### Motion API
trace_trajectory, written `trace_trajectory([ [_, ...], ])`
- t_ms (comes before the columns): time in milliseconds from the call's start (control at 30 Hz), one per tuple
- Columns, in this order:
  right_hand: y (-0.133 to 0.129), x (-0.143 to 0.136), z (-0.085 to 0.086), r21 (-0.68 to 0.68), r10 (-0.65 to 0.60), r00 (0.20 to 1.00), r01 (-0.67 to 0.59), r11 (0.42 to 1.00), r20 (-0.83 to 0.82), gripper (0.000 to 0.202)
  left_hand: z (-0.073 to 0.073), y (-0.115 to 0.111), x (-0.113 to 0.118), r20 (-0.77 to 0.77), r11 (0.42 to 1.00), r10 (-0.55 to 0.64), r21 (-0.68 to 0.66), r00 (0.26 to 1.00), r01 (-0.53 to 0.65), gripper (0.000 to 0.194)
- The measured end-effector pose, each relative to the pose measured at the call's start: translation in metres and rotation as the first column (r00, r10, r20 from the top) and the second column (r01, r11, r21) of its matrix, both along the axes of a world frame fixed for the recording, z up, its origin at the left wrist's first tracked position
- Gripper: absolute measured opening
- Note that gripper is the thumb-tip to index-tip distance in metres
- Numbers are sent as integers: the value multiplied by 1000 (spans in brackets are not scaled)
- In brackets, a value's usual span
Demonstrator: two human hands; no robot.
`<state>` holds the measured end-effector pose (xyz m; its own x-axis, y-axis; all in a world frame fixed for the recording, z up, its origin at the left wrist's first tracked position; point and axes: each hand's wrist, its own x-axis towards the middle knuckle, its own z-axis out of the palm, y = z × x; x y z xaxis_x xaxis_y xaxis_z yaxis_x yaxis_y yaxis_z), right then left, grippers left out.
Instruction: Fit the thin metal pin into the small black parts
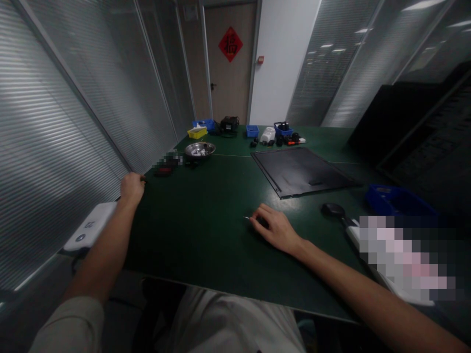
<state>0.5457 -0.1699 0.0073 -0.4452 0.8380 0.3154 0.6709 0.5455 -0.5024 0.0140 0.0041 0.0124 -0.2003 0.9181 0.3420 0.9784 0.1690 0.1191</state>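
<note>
My left hand (133,188) is at the left edge of the green table (206,196), its fingers curled round something small and dark that I cannot make out. Near the middle of the table my right hand (274,226) rests with fingers bent together; a thin, light-coloured tip (246,217) sticks out to the left of its fingertips. What else lies under that palm is hidden. Beyond my right hand lies a flat black panel (301,171).
A metal bowl (199,150) with small parts stands at the back left, near a yellow tray (197,132). Blue bins (252,131) and tools line the far side. At the right are a black round-headed object (333,210) and a blue bin (399,201). A white box (91,225) is at the left.
</note>
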Motion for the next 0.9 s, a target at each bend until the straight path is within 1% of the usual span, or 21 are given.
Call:
trace_trajectory([
  [67, 0, 0, -1, 0, 0, 1000, 0, 1000, 0, 20, 2, -2, 1, 1, 1000, 5, 4, 1000, -5, 29],
  [233, 2, 0, -3, 9, 1, 1000, -1, 1000, 3, 20, 5, -4, 2, 22, 999, 27, -31, 999, -27, 20],
  [367, 2, 0, -4, 22, 2, 1000, -3, 1000, 6, 20, 8, -8, 5, 21, 997, 58, -53, 998, -57, 24],
  [533, 2, 1, -2, 3, 3, 1000, -3, 1000, 5, 20, 12, -12, 12, 3, 987, 134, -86, 991, -133, 30],
  [633, 1, 0, 0, -5, 2, 1000, -2, 1000, 8, 21, 15, -12, 14, -6, 981, 161, -110, 987, -160, 30],
  [900, 0, -2, 3, -4, 6, 1000, -6, 1000, 17, 23, 15, -11, 14, -19, 983, 151, -103, 988, -152, 27],
])
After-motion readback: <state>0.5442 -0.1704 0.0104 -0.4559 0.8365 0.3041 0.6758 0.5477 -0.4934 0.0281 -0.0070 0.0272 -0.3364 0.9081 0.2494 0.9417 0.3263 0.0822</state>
